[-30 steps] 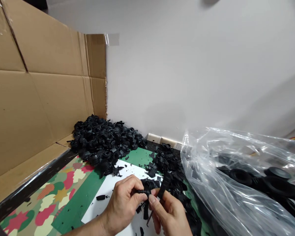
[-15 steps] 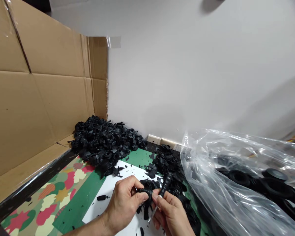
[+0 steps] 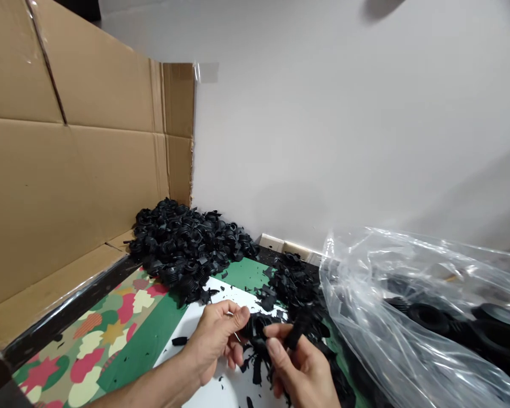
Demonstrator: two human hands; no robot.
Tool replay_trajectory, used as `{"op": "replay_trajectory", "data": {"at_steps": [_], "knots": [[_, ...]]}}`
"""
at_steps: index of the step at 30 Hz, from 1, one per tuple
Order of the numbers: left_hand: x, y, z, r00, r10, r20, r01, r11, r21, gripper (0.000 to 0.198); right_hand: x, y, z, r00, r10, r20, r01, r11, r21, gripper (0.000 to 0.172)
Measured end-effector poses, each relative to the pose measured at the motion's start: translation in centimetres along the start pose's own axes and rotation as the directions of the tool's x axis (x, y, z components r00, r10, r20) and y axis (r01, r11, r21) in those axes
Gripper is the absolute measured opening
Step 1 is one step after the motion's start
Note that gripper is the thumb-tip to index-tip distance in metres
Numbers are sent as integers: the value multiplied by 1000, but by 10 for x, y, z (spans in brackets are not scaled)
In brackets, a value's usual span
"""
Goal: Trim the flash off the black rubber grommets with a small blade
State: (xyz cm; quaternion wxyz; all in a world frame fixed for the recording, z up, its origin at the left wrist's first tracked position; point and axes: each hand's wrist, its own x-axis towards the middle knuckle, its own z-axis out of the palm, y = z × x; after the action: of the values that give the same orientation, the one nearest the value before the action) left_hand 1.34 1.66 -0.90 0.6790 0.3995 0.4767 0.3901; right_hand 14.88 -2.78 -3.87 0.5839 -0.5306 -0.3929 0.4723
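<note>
My left hand pinches a small black ribbed rubber part between thumb and fingers, low in the middle of the view. My right hand is closed round a black-handled tool, held close against that part; its tip is hidden. Both hands hover over a white sheet strewn with black trimmings.
A heap of black ribbed parts lies in the corner by a brown cardboard wall. A smaller heap of black scraps sits behind my hands. At the right a clear plastic bag holds larger black parts. A patterned green mat covers the left.
The view has shifted slightly. My left hand has turned the black part and moved its fingers apart a little; my right hand has raised the tool so its metal tip no longer shows.
</note>
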Motion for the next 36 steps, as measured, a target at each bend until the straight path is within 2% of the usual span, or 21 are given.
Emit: {"op": "replay_trajectory", "data": {"at_steps": [3,5,7,9,11,14,15,17,20,24,27,31,36], "knots": [[-1,-2,1,998,-46,44,43,997,63,62,-4,3,3,999,-44,17,46,990,-130,45],[-1,-2,1,996,-52,71,43,992,116,60,-6,2,5,999,-46,3,46,986,-159,41],[0,0,-1,999,3,39,-10,982,188,53,-6,-3,6,999,-16,-31,11,991,-132,41],[0,3,-3,994,111,-22,-102,961,256,35,-5,-9,6,998,35,-54,-38,997,-69,43],[-3,6,-4,980,200,5,-193,941,277,16,-5,-14,5,995,80,-54,-81,997,-13,46],[-10,9,-3,935,311,169,-349,893,284,48,-4,-14,5,995,98,-35,-97,995,29,49],[-12,9,-2,912,351,211,-402,862,308,52,-3,-13,4,995,96,-24,-95,994,46,49],[-13,8,-1,878,414,238,-476,801,363,45,-2,-10,3,995,101,7,-101,990,100,48],[-9,6,-1,885,416,207,-464,811,356,32,-2,-8,1,985,161,62,-170,965,198,45],[-1,3,-4,927,338,162,-368,902,224,33,0,-8,-3,974,217,71,-228,931,283,44],[1,4,-4,941,310,135,-331,926,182,29,1,-6,-5,972,226,68,-236,931,279,45],[1,3,-3,937,326,126,-345,920,185,23,3,-3,-7,964,245,99,-264,921,287,45],[-1,2,-6,913,363,187,-400,884,240,25,4,-3,-7,960,256,113,-279,906,319,46]]}}
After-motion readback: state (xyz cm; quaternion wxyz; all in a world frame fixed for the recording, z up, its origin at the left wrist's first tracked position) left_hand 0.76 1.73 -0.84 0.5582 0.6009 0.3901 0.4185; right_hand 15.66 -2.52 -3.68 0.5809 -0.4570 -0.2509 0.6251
